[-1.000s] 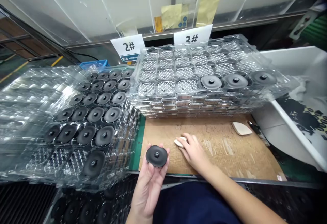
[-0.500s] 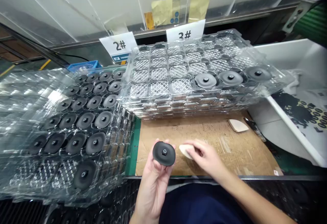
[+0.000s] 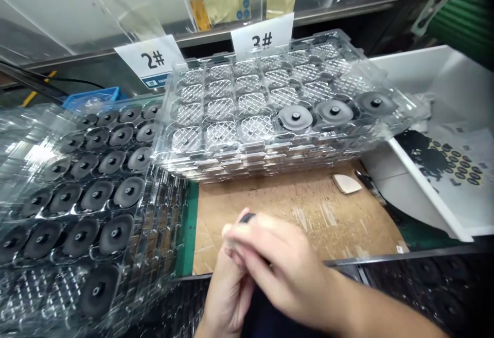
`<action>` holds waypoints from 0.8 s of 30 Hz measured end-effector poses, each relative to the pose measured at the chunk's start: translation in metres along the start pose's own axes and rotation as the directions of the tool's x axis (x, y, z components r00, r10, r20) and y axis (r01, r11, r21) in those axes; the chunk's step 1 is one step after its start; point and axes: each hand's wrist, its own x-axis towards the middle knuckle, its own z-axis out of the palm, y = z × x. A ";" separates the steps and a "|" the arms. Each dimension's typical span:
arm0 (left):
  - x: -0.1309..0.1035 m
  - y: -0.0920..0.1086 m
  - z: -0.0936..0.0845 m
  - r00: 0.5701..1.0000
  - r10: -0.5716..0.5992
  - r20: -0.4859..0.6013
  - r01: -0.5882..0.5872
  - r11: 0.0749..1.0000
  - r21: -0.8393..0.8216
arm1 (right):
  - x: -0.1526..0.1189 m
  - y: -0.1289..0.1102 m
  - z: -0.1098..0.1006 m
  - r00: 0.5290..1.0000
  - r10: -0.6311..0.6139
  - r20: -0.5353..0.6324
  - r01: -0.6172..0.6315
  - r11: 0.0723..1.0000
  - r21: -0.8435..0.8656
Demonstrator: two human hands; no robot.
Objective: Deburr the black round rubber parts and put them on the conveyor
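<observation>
In the lower middle, my left hand [image 3: 227, 286] holds a round-cornered black dished part, of which only a dark edge [image 3: 247, 217] shows. My right hand [image 3: 287, 261] is closed over the top of it, fingers curled and slightly blurred. The white pad seen between its fingers earlier is hidden behind them. Both hands are together above the near edge of a brown cardboard sheet [image 3: 266, 194]. A similar off-white wedge-shaped pad [image 3: 347, 184] lies on that cardboard to the right.
A stack of clear trays [image 3: 219, 132] stands behind the cardboard, with three dark parts in its front row. At left, another clear tray stack [image 3: 150, 219] holds many black parts [image 3: 116, 232]. A white bin [image 3: 428, 189] containing small black pieces sits at right. Paper signs [image 3: 154, 60] hang behind.
My right hand has moved left and come down over the black part in my left hand, covering most of it. The camera view has shifted slightly.
</observation>
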 end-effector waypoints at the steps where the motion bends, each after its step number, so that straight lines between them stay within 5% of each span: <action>1: 0.000 0.001 -0.001 1.000 -0.007 -0.002 0.007 1.000 -0.002 | -0.001 0.000 0.000 0.998 0.015 0.059 -0.017 0.999 0.036; 4: 0.003 0.003 0.000 1.000 -0.003 0.003 0.003 1.000 0.004 | -0.001 0.001 -0.002 0.979 0.104 0.174 -0.117 0.991 0.066; 9: 0.005 0.006 0.009 0.999 -0.028 -0.038 0.030 0.999 0.031 | 0.004 0.002 -0.003 0.998 0.006 -0.057 -0.004 1.000 0.029; 13: 0.005 0.007 0.009 0.996 -0.076 -0.045 0.076 0.997 0.017 | 0.004 0.003 -0.009 0.980 0.101 0.173 -0.121 0.986 0.114; 15: 0.006 0.005 0.009 0.997 -0.069 -0.022 0.069 0.998 0.011 | 0.007 0.005 -0.007 0.985 0.137 0.104 -0.143 0.988 0.056; 18: 0.007 0.004 0.012 0.996 -0.087 -0.024 0.087 0.996 -0.009 | 0.009 0.006 -0.004 0.997 -0.012 -0.077 0.012 1.000 -0.002; 21: 0.005 0.008 0.011 0.991 -0.133 -0.001 0.133 0.991 -0.023 | -0.001 0.005 -0.016 0.994 -0.054 0.094 0.046 0.996 0.075; 24: 0.004 0.009 0.010 0.992 -0.108 0.064 0.110 0.993 -0.031 | -0.012 0.005 -0.037 0.980 0.123 0.159 -0.120 0.992 -0.029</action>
